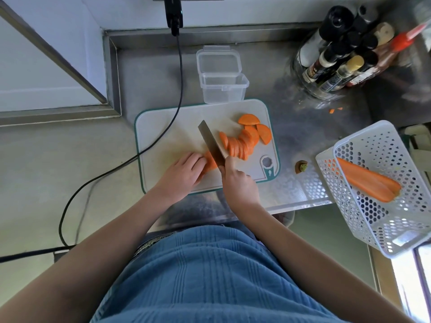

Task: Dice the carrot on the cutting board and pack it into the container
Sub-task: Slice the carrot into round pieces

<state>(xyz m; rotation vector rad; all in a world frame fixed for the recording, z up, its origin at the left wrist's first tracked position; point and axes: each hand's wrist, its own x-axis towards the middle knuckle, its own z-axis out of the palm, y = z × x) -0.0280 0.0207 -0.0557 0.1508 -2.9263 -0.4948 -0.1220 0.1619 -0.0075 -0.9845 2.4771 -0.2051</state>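
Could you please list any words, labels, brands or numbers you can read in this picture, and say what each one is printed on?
No text can be read.
Bottles at the far right: printed labels, too small and blurred to read.
Cutting board: only a small pictogram at its handle corner, no words.
Container, basket, knife: no print visible.

I see a steel counter [300, 127] carrying the cutting board [177, 127] near its front edge, the clear container [221, 86] touching the board's far edge, a cluster of bottles [345, 54] far right — and a cut carrot top [301, 166] beside a white basket [377, 190] overhanging the edge. 2 carrot bits [335, 110] lie loose.
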